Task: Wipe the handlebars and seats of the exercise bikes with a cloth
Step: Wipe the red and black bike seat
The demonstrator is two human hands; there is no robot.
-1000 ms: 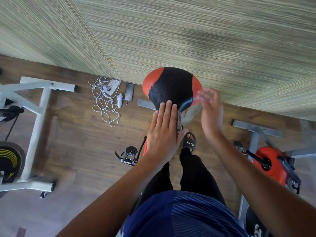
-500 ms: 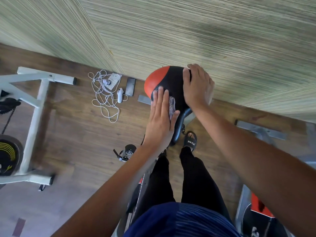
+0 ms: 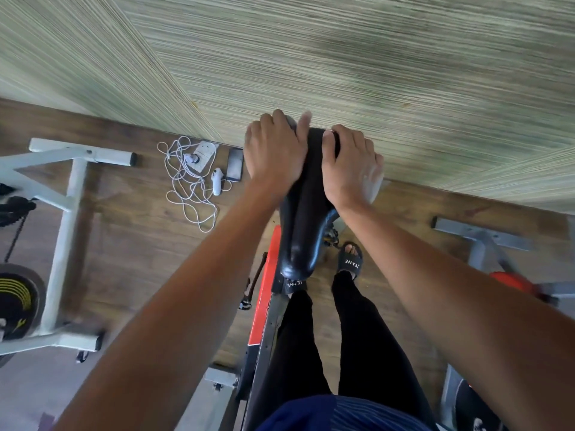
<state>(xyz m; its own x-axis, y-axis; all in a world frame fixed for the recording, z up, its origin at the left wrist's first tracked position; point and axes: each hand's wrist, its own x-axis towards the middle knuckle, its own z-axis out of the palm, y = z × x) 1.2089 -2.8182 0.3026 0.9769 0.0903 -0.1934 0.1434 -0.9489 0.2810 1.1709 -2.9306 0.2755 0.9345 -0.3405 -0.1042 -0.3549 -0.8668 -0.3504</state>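
Observation:
The black bike seat [image 3: 298,219] stands in front of me, its wide rear end toward the striped wall. My left hand [image 3: 273,154] lies over the seat's left rear part, fingers curved over the edge. A grey cloth [image 3: 291,121] peeks out between its thumb and fingers. My right hand [image 3: 351,169] wraps over the seat's right rear side, thumb on top. The seat's red side panels are hidden under both hands. The bike's red frame [image 3: 264,293] runs down below the seat nose.
A white bike frame [image 3: 67,219] stands at the left with a black-and-yellow flywheel [image 3: 15,300]. A tangled white cable [image 3: 186,181], charger, phone [image 3: 235,164] and small controller lie on the wooden floor by the wall. Another bike's grey base [image 3: 479,234] is at the right.
My left hand slid with the cloth from the seat's narrow middle up to the left rear. My right hand shifted from the top rear to the right side. The view moved closer over the seat.

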